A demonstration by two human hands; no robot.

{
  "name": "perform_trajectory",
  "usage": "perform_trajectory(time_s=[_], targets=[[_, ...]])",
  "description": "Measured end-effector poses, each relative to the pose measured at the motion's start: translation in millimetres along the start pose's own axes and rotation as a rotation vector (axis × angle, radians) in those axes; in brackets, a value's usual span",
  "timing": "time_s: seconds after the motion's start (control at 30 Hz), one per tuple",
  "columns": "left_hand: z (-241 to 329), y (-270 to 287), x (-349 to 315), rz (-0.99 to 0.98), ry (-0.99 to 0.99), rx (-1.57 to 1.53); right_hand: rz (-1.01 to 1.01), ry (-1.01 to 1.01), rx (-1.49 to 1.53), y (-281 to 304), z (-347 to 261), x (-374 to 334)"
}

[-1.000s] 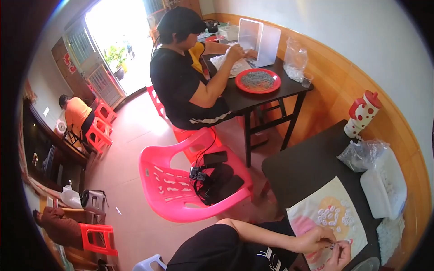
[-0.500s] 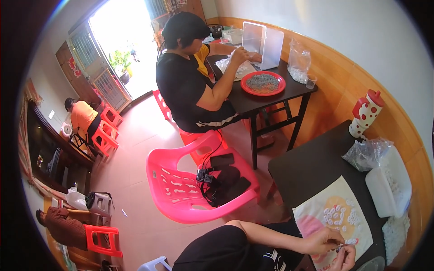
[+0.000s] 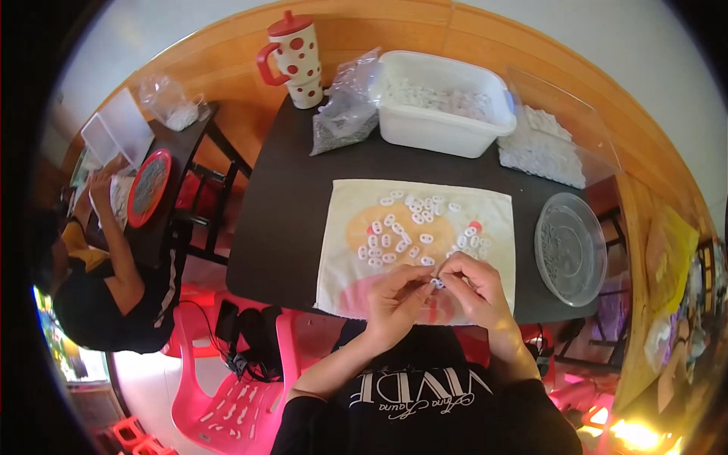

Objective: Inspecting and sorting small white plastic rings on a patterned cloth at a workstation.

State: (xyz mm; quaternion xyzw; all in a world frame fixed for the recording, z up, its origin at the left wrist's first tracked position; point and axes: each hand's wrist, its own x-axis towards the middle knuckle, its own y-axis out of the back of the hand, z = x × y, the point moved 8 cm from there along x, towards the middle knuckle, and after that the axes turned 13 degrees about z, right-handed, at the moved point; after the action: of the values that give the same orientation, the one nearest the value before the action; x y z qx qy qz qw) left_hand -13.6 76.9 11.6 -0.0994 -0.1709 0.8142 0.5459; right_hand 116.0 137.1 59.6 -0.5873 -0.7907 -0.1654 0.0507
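Over the near edge of a printed cream cloth [image 3: 493, 208], my left hand [image 3: 394, 300] and my right hand [image 3: 476, 290] meet with fingertips pinched. Between them is a small white plastic piece with two holes [image 3: 437, 283]; the fingers partly cover it, and anything smaller there cannot be made out. Several similar white two-hole pieces [image 3: 426, 239] lie loose on the cloth in front of my hands, in clusters. At the cloth's right stands a round clear plastic tub [image 3: 569, 250] with small bits in it.
Along the back of the dark table [image 3: 273, 220] stand a spotted tumbler [image 3: 299, 64], a bag of small grey parts [image 3: 345, 114], a white bin [image 3: 447, 133] and a heap of white pieces [image 3: 540, 148]. A pink chair [image 3: 227, 409] and a co-worker [image 3: 114, 296] are at left.
The view has swung right from the room to my own table, which now fills the middle. My hands stay together at a small piece over the cloth.
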Motion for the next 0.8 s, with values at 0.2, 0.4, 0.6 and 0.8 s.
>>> perform_trajectory(time_s=[0.2, 0.4, 0.6, 0.8], targets=[[-12.2, -7.7, -3.9, -0.009, -0.011, 0.006, -0.02, 0.058, -0.042, 5.8, 3.1, -6.3], [-15.4, -3.5, -6.3, 0.002, -0.003, -0.003, -0.061, 0.072, -0.082, 3.7, 7.3, -11.0], [-17.1, -0.4, -1.9, 0.005, 0.044, -0.039, 0.003, 0.07, -0.066, 12.5, 0.5, -1.2], [-14.1, -1.9, -0.1, -0.019, 0.038, -0.032, -0.047, 0.152, -0.056, 3.8, -8.6, 3.5]])
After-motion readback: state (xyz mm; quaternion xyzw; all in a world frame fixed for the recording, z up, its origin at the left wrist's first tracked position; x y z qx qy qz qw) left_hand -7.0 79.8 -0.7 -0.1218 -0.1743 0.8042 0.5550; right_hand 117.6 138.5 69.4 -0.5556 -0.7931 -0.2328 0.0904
